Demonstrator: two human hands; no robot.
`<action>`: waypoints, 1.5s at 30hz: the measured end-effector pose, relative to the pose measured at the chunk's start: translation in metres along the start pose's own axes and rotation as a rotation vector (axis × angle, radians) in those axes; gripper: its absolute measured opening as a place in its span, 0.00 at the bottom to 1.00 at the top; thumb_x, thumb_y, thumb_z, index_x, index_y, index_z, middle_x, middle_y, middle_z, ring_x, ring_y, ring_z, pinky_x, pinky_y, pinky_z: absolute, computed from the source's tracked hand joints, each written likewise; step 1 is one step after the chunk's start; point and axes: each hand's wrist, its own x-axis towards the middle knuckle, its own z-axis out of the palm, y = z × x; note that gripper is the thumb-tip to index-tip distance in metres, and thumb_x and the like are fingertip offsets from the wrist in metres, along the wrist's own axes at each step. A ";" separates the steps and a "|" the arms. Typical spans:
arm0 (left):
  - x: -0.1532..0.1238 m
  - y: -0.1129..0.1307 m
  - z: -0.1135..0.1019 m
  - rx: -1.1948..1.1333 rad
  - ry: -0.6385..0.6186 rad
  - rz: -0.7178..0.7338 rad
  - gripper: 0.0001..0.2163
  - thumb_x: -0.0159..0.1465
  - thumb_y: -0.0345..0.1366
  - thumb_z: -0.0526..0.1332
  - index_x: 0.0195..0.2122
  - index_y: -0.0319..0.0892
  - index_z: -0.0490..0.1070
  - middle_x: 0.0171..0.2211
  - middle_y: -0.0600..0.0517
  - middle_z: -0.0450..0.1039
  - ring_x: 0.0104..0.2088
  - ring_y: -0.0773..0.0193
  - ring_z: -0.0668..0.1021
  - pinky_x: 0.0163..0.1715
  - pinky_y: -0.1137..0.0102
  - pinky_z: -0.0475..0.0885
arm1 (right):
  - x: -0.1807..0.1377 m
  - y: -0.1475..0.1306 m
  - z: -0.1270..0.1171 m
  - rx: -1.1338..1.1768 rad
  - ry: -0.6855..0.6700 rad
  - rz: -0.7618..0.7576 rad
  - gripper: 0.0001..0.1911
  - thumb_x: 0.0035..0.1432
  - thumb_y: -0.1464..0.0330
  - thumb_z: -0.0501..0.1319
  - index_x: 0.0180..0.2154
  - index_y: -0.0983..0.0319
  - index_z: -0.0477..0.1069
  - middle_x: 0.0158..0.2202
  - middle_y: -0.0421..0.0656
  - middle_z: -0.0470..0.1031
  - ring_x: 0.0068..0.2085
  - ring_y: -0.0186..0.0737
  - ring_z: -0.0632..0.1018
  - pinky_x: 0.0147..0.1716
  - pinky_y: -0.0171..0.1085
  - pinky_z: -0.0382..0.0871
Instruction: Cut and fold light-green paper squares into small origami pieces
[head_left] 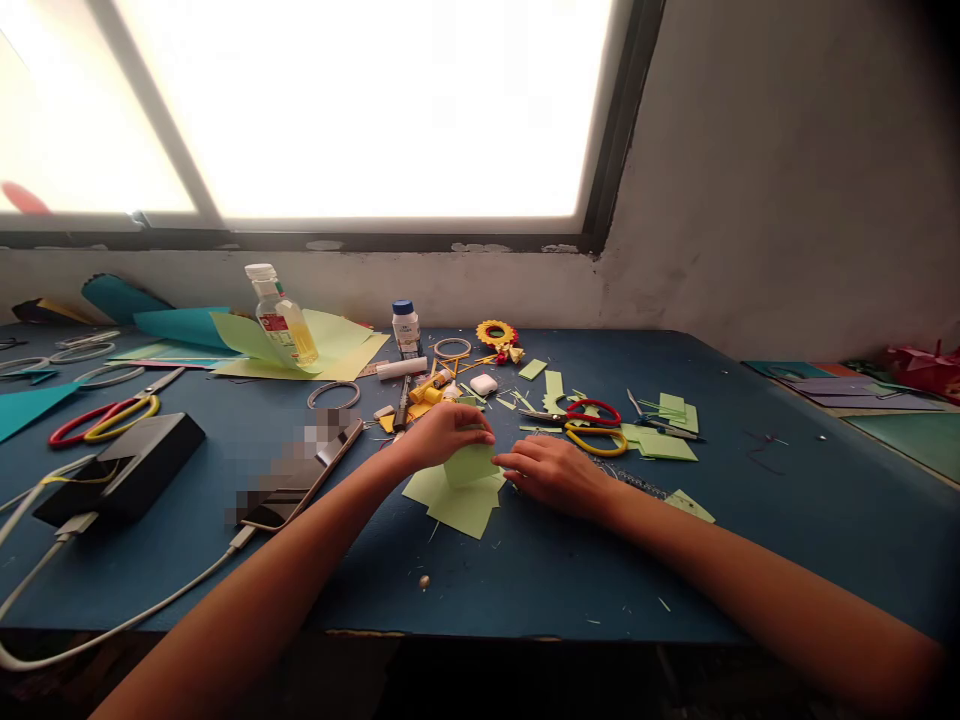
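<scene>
Pinching light green paper piece (471,462) near its top with left hand (450,432), closed on it, upright above a few flat light green sheets (463,512) on blue table (540,580). Reaching to right edge of same piece with right hand (559,474), fingers half bent; can't tell gripping from light contact.

Just beyond right hand: scissors with one red and one yellow handle (596,428), plus green offcuts (660,442) farther right. Behind left hand: white earbud case (483,384), yellow craft bits (429,390), white bottle with blue cap (407,332). Farther back, on large green paper (345,345): clear bottle with yellow liquid (300,340), white cap on.

Left of left forearm: phone (300,492), partly pixelated, with white cable (180,600) plugged in; then black box (124,465) and second red-and-yellow scissors (105,420) just behind it. Near front edge: small round bead (424,581).
</scene>
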 end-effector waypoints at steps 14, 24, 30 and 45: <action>-0.018 0.039 0.028 -0.221 0.084 0.012 0.29 0.49 0.46 0.69 0.51 0.41 0.67 0.47 0.45 0.70 0.45 0.56 0.74 0.42 0.66 0.70 | -0.001 -0.016 -0.038 0.657 0.274 0.549 0.09 0.57 0.61 0.61 0.34 0.59 0.76 0.37 0.45 0.78 0.37 0.43 0.77 0.31 0.38 0.72; -0.018 0.040 0.039 -0.440 0.178 0.025 0.22 0.54 0.43 0.67 0.48 0.40 0.69 0.47 0.45 0.71 0.42 0.58 0.76 0.36 0.66 0.74 | -0.006 -0.015 -0.037 0.996 0.429 0.781 0.14 0.48 0.56 0.67 0.27 0.61 0.73 0.33 0.44 0.77 0.35 0.42 0.76 0.36 0.40 0.73; -0.018 0.042 0.044 -0.596 0.288 0.110 0.22 0.50 0.35 0.70 0.46 0.41 0.69 0.45 0.48 0.71 0.43 0.59 0.76 0.41 0.66 0.74 | -0.005 -0.017 -0.032 1.218 0.551 0.864 0.16 0.43 0.60 0.70 0.29 0.61 0.69 0.28 0.39 0.73 0.31 0.36 0.75 0.36 0.39 0.74; -0.020 0.041 0.048 -0.623 0.196 -0.011 0.17 0.52 0.38 0.69 0.40 0.37 0.73 0.35 0.48 0.78 0.34 0.63 0.79 0.36 0.68 0.75 | -0.004 -0.018 -0.035 1.147 0.520 0.906 0.16 0.43 0.57 0.69 0.25 0.62 0.72 0.26 0.40 0.74 0.28 0.36 0.74 0.31 0.38 0.74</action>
